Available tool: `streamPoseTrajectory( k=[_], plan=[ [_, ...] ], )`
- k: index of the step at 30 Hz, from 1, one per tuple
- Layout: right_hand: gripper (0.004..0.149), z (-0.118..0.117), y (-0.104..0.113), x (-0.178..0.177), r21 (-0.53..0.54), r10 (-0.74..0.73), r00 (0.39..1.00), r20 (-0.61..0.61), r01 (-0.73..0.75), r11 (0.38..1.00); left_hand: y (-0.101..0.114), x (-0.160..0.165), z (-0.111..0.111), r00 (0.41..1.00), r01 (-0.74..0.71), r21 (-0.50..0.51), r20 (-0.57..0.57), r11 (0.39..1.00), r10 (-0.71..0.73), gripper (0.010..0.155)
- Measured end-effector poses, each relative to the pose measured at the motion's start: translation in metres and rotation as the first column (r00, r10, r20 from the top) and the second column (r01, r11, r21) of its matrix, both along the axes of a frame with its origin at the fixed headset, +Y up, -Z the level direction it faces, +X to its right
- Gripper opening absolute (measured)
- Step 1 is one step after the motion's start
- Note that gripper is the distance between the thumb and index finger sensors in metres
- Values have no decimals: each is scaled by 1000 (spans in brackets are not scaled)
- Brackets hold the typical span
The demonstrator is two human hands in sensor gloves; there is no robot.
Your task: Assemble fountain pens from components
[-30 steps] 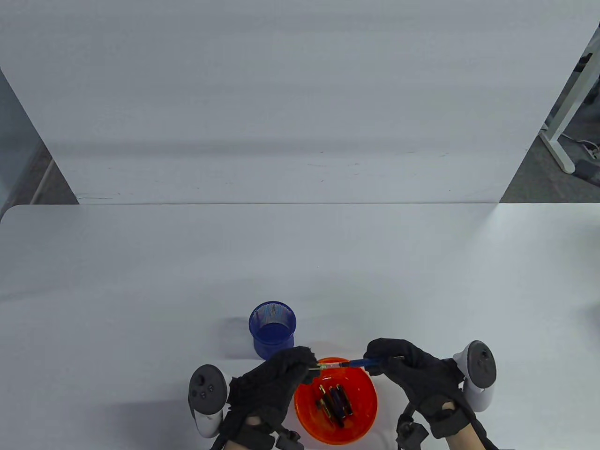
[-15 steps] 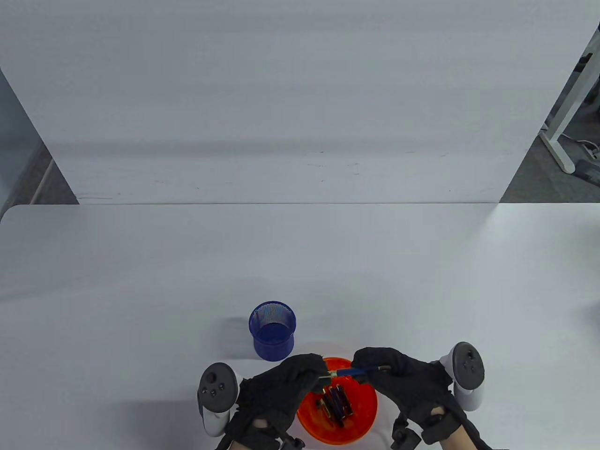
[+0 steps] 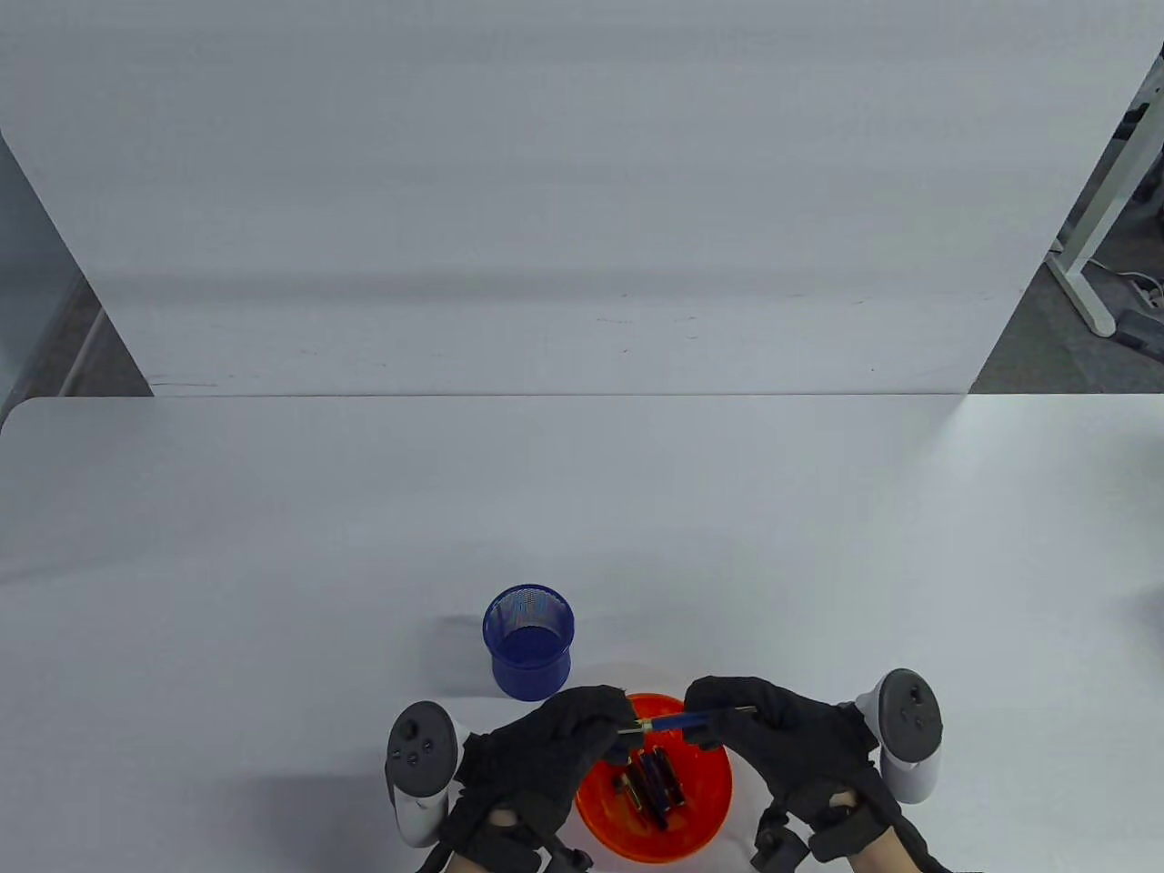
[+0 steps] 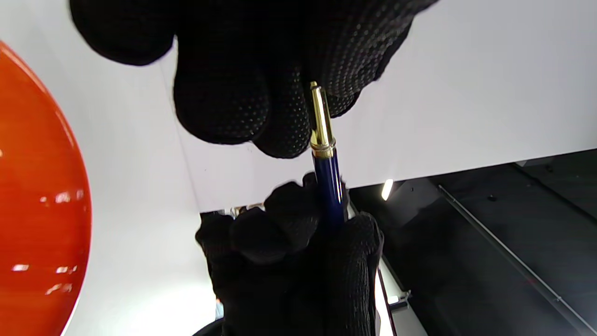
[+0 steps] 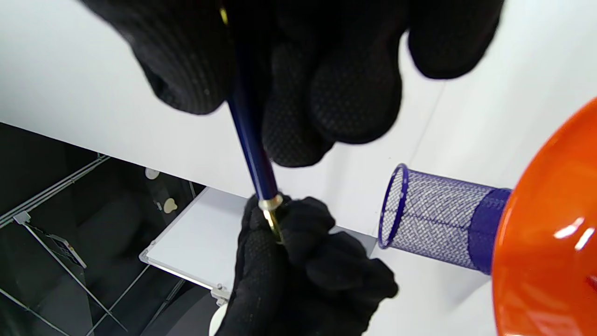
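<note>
Over the orange bowl both gloved hands hold one pen between them. My left hand pinches the gold nib section at the pen's left end. My right hand grips the dark blue barrel at the other end. Section and barrel meet at a gold ring, and the pen lies roughly level. In the bowl lie several more dark blue and gold pen parts.
A blue mesh pen cup stands upright just behind and left of the bowl. A white board wall closes off the table's far side. Both hands sit near the table's front edge.
The two hands have come closer together and a little lower. The clear cartridge that showed between section and barrel is now inside the barrel, so the pen looks shorter.
</note>
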State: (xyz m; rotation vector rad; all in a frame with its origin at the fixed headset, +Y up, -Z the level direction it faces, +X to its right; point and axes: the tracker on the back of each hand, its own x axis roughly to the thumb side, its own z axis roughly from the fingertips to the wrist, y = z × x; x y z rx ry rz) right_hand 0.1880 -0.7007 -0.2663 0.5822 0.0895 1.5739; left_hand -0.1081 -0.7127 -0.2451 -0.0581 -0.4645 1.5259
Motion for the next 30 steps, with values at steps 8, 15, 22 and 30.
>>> streamPoseTrajectory(
  k=[8,15,22,30],
  plan=[
    [44,2,1,1,16,31,997,73,-33,999,2,1,1,1000,-19,27,-6,999,20,39],
    [64,0,1,4,-8,110,992,58,-109,994,0,-2,-1,1000,-13,3,-21,1000,13,39],
    [59,-5,9,20,-26,47,998,-28,-48,999,-2,-9,-3,998,-35,-11,-59,999,34,38],
    [39,-2,10,12,12,89,996,-10,-89,996,-2,-10,-3,997,-24,-14,-71,1000,23,38]
  ],
)
